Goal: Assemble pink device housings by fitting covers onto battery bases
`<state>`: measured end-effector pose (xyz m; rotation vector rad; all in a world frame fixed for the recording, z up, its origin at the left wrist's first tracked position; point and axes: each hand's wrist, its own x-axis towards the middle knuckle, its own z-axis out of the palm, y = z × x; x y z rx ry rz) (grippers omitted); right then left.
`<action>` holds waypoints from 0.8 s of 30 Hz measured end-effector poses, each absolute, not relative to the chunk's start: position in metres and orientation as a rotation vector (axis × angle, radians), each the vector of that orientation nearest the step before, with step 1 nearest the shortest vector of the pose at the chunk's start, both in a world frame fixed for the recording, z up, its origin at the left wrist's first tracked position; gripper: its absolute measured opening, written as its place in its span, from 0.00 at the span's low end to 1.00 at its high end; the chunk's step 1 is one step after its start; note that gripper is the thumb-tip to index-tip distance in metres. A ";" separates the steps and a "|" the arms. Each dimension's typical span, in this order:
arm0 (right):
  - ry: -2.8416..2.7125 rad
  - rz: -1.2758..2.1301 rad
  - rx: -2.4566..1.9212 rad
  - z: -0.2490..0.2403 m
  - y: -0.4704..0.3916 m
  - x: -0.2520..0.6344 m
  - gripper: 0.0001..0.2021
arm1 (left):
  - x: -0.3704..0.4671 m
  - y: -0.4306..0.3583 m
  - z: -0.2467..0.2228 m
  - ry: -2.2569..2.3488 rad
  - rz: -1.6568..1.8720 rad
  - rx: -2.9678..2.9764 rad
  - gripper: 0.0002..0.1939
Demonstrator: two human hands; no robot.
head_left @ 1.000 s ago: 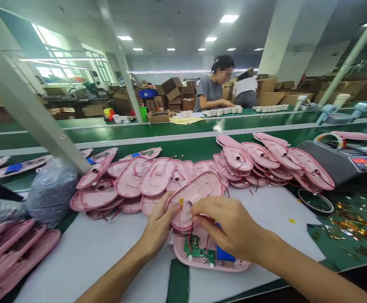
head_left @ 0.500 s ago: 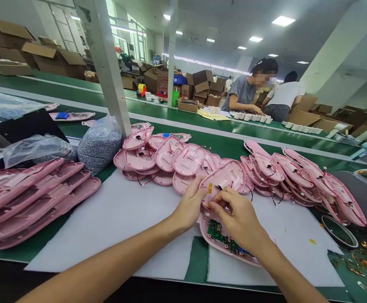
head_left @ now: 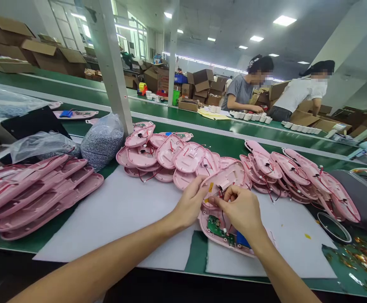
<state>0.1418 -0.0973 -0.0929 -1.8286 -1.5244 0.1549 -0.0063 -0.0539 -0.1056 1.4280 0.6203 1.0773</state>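
A pink shell (head_left: 234, 174) is tilted up in front of me, with yellow tape (head_left: 210, 187) and thin wires on its inner face. My left hand (head_left: 190, 202) is closed on its left edge. The fingers of my right hand (head_left: 238, 206) are pinched together at a small piece of yellow tape on the lower part of that shell. Just below lies a second pink shell (head_left: 207, 233), holding a green circuit board (head_left: 215, 225) and a blue block (head_left: 243, 240), partly covered by my right hand and wrist.
Stacked pink shells (head_left: 47, 198) stand at the left, beside a bag of small grey parts (head_left: 102, 141). More shells (head_left: 186, 158) lie behind my hands and at the right (head_left: 297, 172). A metal ring (head_left: 334, 227) lies at the right. Two people work across the green bench.
My right hand has shifted slightly, uncovering more of the blue block and wires. My left hand keeps its hold. The person in white has turned and leans to the right.
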 end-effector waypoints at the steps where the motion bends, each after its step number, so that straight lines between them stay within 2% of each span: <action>1: -1.516 0.214 -1.804 -0.094 -0.097 0.143 0.20 | -0.007 -0.053 -0.106 0.609 1.045 1.441 0.12; 4: -1.508 0.325 -1.745 -0.098 -0.095 0.146 0.15 | -0.009 -0.051 -0.107 0.597 0.968 1.516 0.22; 7: -1.516 0.358 -1.650 -0.096 -0.102 0.159 0.12 | -0.011 -0.051 -0.106 0.624 0.974 1.571 0.21; 9: -1.517 0.178 -1.572 -0.086 -0.112 0.174 0.10 | -0.013 -0.053 -0.105 0.637 0.977 1.621 0.21; 11: -1.550 -0.144 -1.498 -0.071 -0.126 0.193 0.10 | -0.017 -0.055 -0.103 0.632 0.931 1.733 0.24; 12: -1.616 -0.279 -1.466 -0.064 -0.132 0.201 0.12 | -0.019 -0.056 -0.101 0.613 0.878 1.811 0.26; 14: -1.880 -0.373 -1.428 -0.055 -0.142 0.213 0.24 | -0.024 -0.057 -0.097 0.517 0.746 1.960 0.29; 16: -2.217 -0.277 -1.411 -0.061 -0.144 0.216 0.39 | -0.029 -0.058 -0.090 0.390 0.620 2.074 0.31; 17: -2.360 -0.225 -1.399 -0.070 -0.142 0.214 0.44 | -0.031 -0.057 -0.086 0.356 0.562 2.129 0.31; 18: -2.461 -0.194 -1.392 -0.084 -0.139 0.211 0.45 | -0.033 -0.057 -0.080 0.353 0.508 2.188 0.33; 21: -2.575 -0.208 -1.381 -0.135 -0.128 0.205 0.40 | -0.038 -0.054 -0.065 0.445 0.325 2.357 0.40; 24: -2.503 -0.357 -1.347 -0.166 -0.126 0.216 0.36 | -0.044 -0.049 -0.062 0.430 0.204 2.379 0.42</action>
